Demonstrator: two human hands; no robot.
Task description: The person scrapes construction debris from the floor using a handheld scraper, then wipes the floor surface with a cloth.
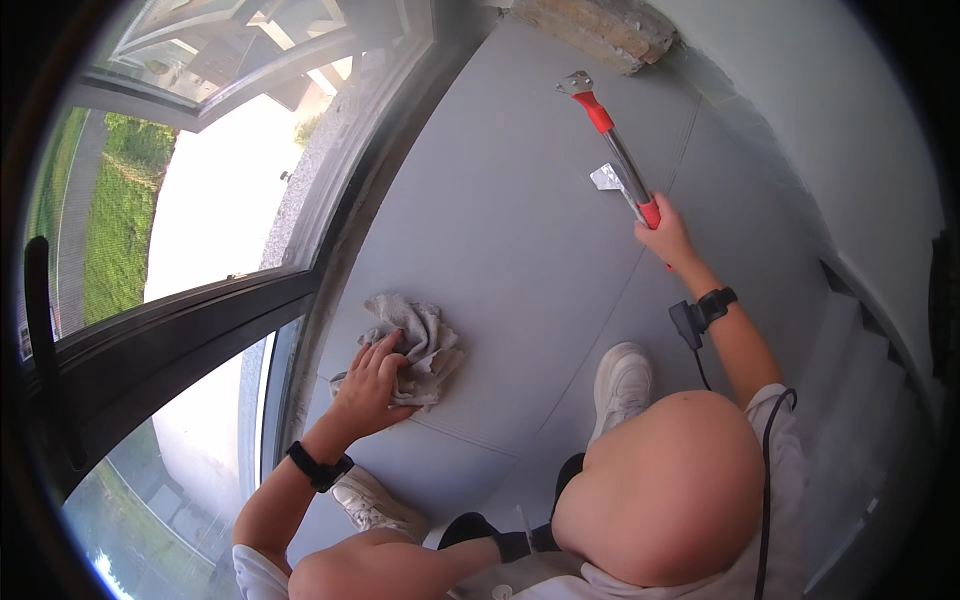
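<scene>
My left hand [371, 386] rests on a crumpled grey cloth [431, 337] that lies on the grey tiled floor [510, 247], close to the window side. The fingers are bent over the cloth; whether they grip it cannot be told. My right hand [664, 229] is closed around the red grip of a long-handled scraper [626, 161] with a metal shaft and a metal head at its far end. A second tool with a flat, shiny metal blade [606, 178], perhaps a putty knife, is held in the same hand beside the shaft; its handle is mostly hidden.
A tall window with a dark frame [187, 311] stands along the left, its upper sash tilted inward. A rough masonry block [600, 30] sits at the far end. A pale wall [810, 97] curves along the right, with steps [862, 360] beyond. My shoes [624, 382] are on the floor.
</scene>
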